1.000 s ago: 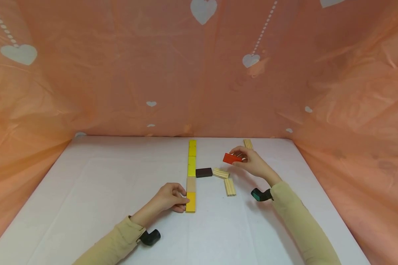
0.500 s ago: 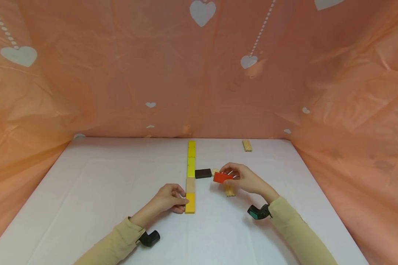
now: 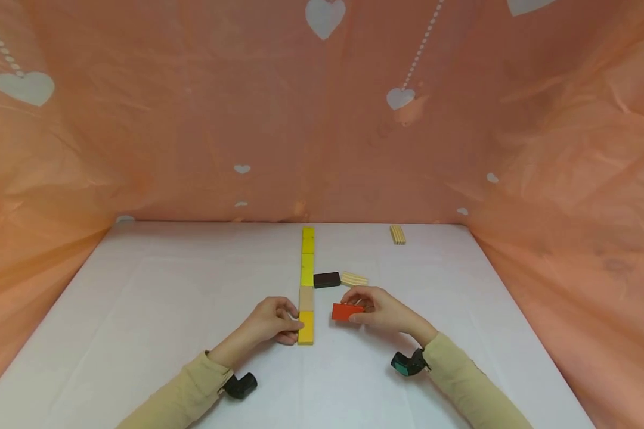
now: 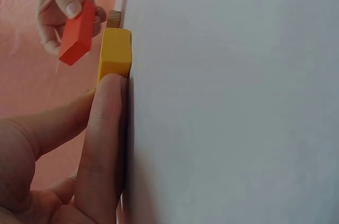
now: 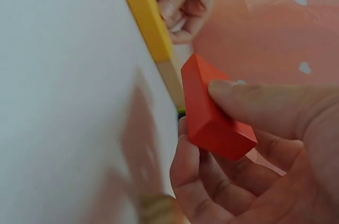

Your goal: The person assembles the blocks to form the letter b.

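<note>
My right hand (image 3: 378,308) pinches a red wooden block (image 3: 346,311) between thumb and fingers, held above the white table just right of a block row. In the right wrist view the red block (image 5: 214,113) is tilted, its shadow falling on the table. My left hand (image 3: 273,322) rests at the left side of the orange-yellow block (image 3: 306,329) at the row's near end, thumb and fingertips touching it. Beyond that block the row continues straight with a tan block (image 3: 306,299) and two bright yellow blocks (image 3: 307,270).
A dark brown block (image 3: 327,280) branches right from the row, with a striped wood block (image 3: 354,279) slightly angled at its end. Another striped block (image 5: 156,208) lies under my right hand. A further striped piece (image 3: 398,235) lies near the table's back edge. Pink curtain (image 3: 322,149) surrounds the table.
My right hand has brought the red block nearer and to the left, from beyond the striped blocks to beside the row. My left hand stays at the orange-yellow block.
</note>
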{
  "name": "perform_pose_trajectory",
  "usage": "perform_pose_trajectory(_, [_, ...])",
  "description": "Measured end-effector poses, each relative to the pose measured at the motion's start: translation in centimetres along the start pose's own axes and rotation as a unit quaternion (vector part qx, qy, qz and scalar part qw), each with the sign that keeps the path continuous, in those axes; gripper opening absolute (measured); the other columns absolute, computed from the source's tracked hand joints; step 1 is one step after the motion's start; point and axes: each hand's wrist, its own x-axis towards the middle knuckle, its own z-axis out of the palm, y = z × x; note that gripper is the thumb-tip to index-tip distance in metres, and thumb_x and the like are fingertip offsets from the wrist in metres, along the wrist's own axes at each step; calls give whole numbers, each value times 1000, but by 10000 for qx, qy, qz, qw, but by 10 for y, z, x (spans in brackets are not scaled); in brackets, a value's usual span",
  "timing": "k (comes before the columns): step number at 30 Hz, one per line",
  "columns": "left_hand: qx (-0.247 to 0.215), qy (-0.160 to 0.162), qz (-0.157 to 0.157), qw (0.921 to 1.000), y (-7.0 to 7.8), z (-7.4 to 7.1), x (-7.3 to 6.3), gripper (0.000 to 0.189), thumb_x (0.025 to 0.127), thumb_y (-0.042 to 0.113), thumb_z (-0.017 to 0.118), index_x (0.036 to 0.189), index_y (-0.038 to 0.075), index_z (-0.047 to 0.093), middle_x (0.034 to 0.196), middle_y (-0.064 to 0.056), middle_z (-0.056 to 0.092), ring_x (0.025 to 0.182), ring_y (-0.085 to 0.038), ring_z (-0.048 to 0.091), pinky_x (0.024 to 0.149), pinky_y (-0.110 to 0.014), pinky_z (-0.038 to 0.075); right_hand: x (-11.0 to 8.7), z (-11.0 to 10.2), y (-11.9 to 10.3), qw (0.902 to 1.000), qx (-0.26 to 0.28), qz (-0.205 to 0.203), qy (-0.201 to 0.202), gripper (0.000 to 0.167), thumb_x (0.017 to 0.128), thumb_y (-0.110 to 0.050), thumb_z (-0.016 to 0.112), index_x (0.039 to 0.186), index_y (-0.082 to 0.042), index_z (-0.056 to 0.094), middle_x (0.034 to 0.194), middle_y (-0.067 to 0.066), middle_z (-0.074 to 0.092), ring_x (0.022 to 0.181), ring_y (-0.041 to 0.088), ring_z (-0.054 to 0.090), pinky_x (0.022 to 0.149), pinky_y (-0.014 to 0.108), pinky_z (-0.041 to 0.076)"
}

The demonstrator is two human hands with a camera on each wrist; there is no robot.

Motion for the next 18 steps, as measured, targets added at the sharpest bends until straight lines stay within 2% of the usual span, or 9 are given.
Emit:
perform_pose_trajectory(10, [-55, -57, 1, 10000, 0, 1, 0, 25, 84, 4, 73, 99, -5, 56, 73, -13, 63, 56, -17, 66, 56, -30, 59, -1, 20, -4, 9994, 134, -4, -327, 23, 88, -6, 68, 109, -14, 63, 102, -3, 62, 93, 18, 57, 83, 27, 51])
perform_pose_trajectory(18, [8, 52, -24, 10000, 2, 0, -1, 23, 84, 3, 72, 99, -5, 56, 73, -14, 62, 56, -18, 66, 56, -31, 59, -1, 27, -6, 9983, 204, 97, -531, 20, 88, -9, 69, 107, -13, 64, 103, -4, 65, 92, 15, 59, 85, 26, 50])
